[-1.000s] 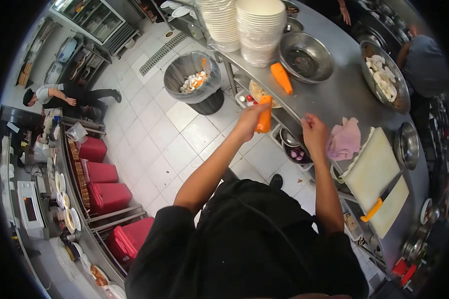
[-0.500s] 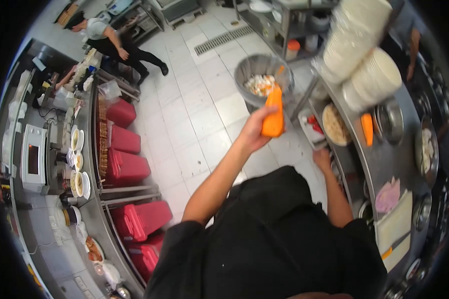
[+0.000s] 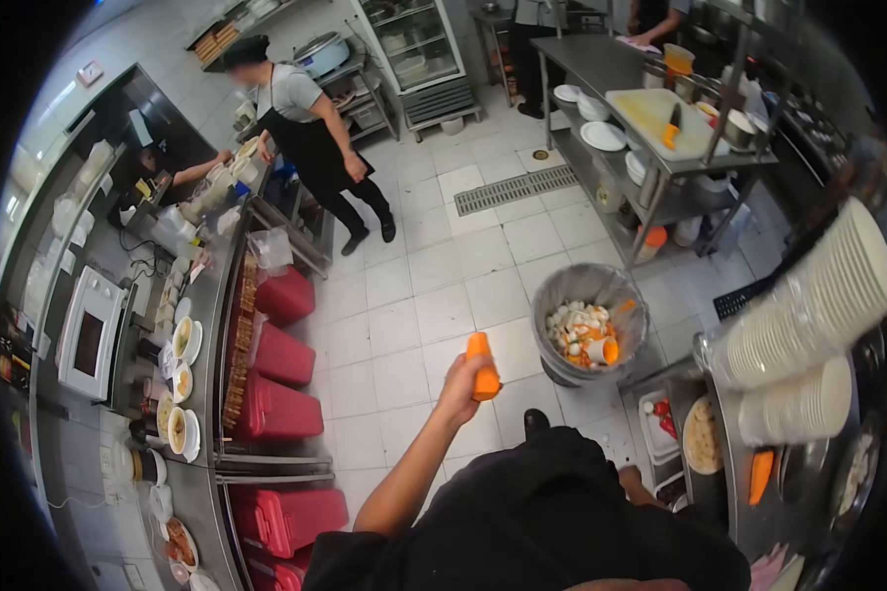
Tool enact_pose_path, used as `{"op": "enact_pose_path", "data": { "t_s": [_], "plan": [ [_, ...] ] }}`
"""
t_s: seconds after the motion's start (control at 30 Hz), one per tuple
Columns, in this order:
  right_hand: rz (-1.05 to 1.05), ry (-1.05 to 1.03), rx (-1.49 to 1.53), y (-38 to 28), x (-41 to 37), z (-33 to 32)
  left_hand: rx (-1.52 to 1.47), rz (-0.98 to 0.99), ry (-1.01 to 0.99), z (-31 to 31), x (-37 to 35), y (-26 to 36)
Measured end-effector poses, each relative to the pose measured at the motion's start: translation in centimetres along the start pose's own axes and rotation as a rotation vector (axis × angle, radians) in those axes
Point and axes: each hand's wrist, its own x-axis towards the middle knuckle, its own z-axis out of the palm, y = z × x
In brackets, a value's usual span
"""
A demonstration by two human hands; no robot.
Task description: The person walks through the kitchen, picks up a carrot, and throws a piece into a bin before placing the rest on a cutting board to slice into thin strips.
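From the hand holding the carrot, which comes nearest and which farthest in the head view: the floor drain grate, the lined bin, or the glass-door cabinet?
1. The lined bin, on the floor just right of the left hand, which grips the carrot.
2. The floor drain grate, beyond the bin, in the middle of the tiled floor.
3. The glass-door cabinet, at the back of the room.

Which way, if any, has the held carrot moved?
Yes. The carrot in the left hand left the counter and is now over the floor, left of the bin.
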Motion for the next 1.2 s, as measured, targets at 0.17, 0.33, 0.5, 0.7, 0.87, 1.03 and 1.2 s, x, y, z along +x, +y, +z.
{"op": "enact_pose_path", "data": {
  "t_s": [0.17, 0.33, 0.5, 0.7, 0.87, 1.03, 1.2],
  "plan": [
    [0.052, 0.778, 0.731, -2.4, 14.2, -25.9, -0.191, 0.099, 0.228, -5.3, 5.3, 6.2],
    [-0.129, 0.906, 0.875, -9.3, 18.3, -49.9, -0.253, 0.078, 0.273, -9.7, 11.3, 11.2],
    [-0.021, 0.801, 0.778, -12.3, 22.4, -56.9, -0.211, 0.043, 0.222, -13.1, 19.1, 16.7],
    [0.198, 0.874, 0.925, -11.5, 20.0, -53.2, -0.039, -0.074, 0.034, -9.8, 29.5, 24.2],
    [0.481, 0.87, 1.099, -10.8, 19.9, -46.8, 0.115, -0.187, -0.171, -3.1, 39.2, 27.7],
    [0.586, 1.069, 1.283, -6.0, 22.4, -49.3, 0.212, -0.269, -0.36, 5.3, 49.0, 29.8],
    [0.467, 1.584, 1.043, 6.1, 28.0, -60.2, 0.25, -0.324, -0.38, 11.9, 55.9, 32.9]
  ]
}}
